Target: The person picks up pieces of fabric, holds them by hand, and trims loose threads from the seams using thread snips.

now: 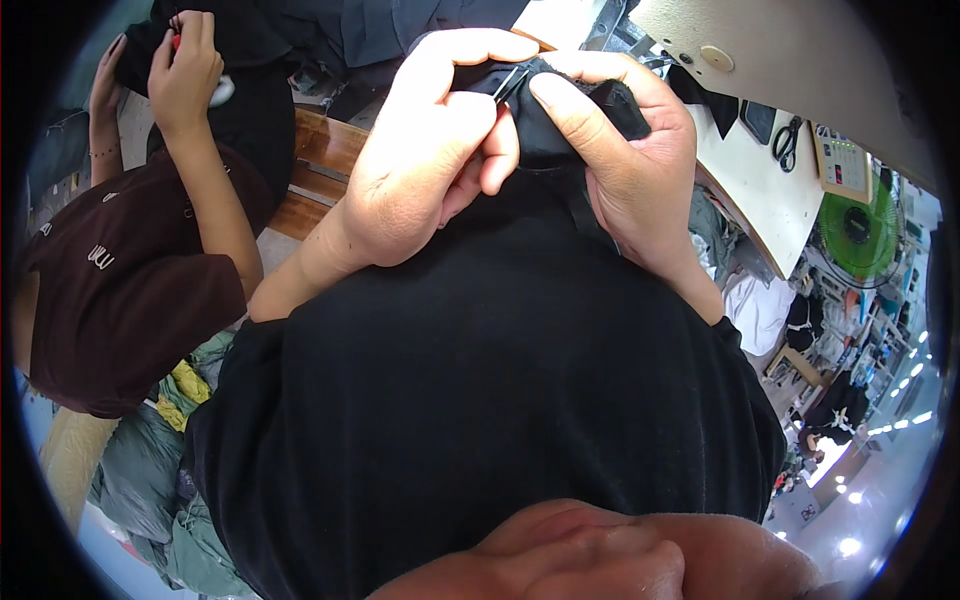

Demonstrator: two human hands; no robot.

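Note:
My left hand [430, 150] is closed, with a slim metal tool [508, 86] with two thin prongs between thumb and fingers. I cannot tell whether it is tweezers or thread snips. Its tips rest at a piece of black fabric [545, 140], and my left index finger arches over to the cloth's upper edge. My right hand [640, 130] pinches the same fabric between thumb and fingers. A folded flap of the cloth [620, 108] sticks out past the right thumb. Part of the fabric hangs down between both hands, against my black shirt.
At left, a co-worker in a dark brown shirt [130, 290] handles dark cloth. On the pale table [750, 190] at right lie black scissors [787, 145], near a control panel [842, 160]. A green fan [858, 225] stands beyond. Green fabric [150, 480] is piled at lower left.

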